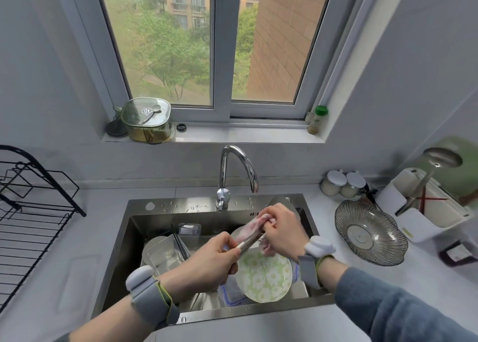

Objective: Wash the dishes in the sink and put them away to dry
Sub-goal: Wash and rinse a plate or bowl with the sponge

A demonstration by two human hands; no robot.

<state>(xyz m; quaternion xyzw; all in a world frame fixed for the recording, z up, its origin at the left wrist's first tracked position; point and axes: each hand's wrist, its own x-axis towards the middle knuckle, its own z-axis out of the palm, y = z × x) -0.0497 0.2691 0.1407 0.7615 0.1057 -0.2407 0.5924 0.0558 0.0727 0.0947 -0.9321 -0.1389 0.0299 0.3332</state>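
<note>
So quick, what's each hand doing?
Left hand: fingers curled round a metal utensil handle.
Right hand: gripping a pink cloth wrapped on the utensil.

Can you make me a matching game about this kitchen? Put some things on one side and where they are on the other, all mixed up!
Things:
1. flowered plate
2. green-capped bottle
3. black drying rack
4. ribbed glass bowl

Places:
A. on the windowsill, right end
B. on the counter right of the sink
C. inside the sink
D. on the counter left of the sink

Pairs: 1-C, 2-A, 3-D, 4-B
</note>
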